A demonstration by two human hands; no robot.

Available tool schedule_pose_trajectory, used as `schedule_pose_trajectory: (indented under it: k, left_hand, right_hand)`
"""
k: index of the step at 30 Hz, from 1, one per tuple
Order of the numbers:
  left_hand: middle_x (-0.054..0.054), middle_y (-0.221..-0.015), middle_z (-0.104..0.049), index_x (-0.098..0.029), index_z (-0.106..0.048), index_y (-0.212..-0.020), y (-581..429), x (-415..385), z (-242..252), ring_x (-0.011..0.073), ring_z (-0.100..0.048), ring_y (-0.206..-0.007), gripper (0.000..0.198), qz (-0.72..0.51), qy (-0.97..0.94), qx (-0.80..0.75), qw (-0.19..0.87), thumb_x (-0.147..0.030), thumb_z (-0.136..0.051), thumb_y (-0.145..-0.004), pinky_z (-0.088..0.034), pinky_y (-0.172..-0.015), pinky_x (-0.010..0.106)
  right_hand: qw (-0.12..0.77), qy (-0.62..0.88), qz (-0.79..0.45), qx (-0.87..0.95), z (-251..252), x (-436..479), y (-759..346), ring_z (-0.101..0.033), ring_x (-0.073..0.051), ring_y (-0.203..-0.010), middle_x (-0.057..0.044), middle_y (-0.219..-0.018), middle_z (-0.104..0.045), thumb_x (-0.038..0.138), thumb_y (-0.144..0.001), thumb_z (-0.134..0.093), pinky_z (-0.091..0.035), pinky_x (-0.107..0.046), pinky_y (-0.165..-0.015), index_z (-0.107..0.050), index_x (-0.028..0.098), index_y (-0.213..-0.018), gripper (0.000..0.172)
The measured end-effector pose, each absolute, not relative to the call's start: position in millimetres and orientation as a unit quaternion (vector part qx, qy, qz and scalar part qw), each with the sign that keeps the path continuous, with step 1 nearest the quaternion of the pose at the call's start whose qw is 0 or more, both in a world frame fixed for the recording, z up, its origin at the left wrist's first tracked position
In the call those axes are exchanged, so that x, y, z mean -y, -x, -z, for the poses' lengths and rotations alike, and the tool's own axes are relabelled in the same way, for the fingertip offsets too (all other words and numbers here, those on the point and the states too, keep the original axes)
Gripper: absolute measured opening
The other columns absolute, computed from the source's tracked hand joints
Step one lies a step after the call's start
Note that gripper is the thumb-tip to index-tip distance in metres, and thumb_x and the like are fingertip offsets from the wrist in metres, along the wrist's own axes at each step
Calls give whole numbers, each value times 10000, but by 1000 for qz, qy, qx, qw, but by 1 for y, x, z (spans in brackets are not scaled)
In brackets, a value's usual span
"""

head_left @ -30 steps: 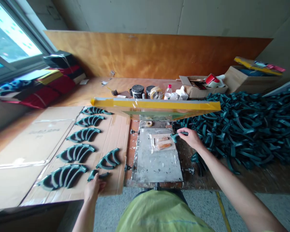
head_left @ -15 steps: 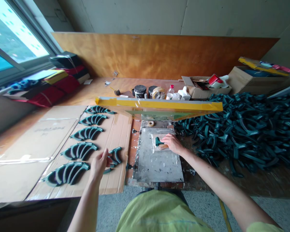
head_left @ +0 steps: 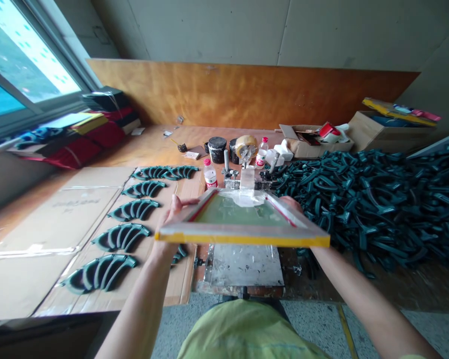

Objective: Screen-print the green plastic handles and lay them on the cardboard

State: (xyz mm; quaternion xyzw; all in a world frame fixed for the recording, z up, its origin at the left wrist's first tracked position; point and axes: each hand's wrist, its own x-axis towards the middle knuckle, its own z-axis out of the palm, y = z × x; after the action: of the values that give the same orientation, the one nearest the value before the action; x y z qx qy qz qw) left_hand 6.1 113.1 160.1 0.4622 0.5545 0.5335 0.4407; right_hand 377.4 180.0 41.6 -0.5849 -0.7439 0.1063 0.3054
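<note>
A screen-printing frame with yellow tape along its front edge slopes down over the metal base plate. Its greenish mesh faces up. My left hand is closed on the frame's left side, thumb on top. On the opposite side, my right hand grips the frame, its fingers mostly hidden behind the rim. Whatever lies on the plate's rear part is covered by the frame. Dark green curved plastic parts sit in rows on cardboard to the left.
A big heap of the same green parts fills the right side. Behind the frame stand red-capped bottles, a black tub and a tape roll. A cardboard box stands back right; cardboard sheets cover the left.
The frame has swung down toward me over the plate. My right hand has left the green part on the plate, my left hand the cardboard; both now grip the frame's sides.
</note>
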Motion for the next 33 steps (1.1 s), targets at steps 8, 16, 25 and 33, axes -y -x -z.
schedule_pose_trajectory:
  k: [8, 16, 25, 33]
  left_hand:
    - [38, -772, -733, -162, -515, -1391, -1, -67, -49, 225, -694, -732, 841, -376, -416, -636, 531, -622, -681, -706, -536, -632, 290]
    - [49, -831, -742, -170, -552, -1363, 1, -68, -5, 226, -687, -747, 817, -371, -396, -658, 523, -632, -674, -701, -519, -641, 281]
    - [49, -831, -731, -180, -546, -1356, 4, -68, 5, 217, -678, -752, 766, -374, -394, -635, 549, -627, -649, -743, -504, -638, 271]
    - [47, -858, -742, -176, -541, -1344, 4, -66, -7, 208, -687, -772, 742, -376, -392, -629, 556, -612, -649, -753, -516, -656, 265]
  right_hand:
    - [219, 546, -9, 809, -89, -222, -306, -532, -254, -1163, -103, -1280, -544, 219, -760, -734, -486, -374, -952, -530, 208, -1316, 592]
    - [50, 523, -45, 850, -66, -203, -282, -616, -222, -874, -85, -894, -694, 159, -825, -608, -460, -297, -758, -669, 169, -891, 90]
    - [72, 332, -121, 933, -80, -170, -318, -584, -169, -792, -15, -780, -664, -20, -687, -565, -427, -261, -728, -669, 201, -768, 257]
    - [221, 361, -41, 905, -41, -152, -302, -579, -219, -910, -83, -895, -691, -25, -750, -531, -460, -339, -812, -690, 160, -921, 298]
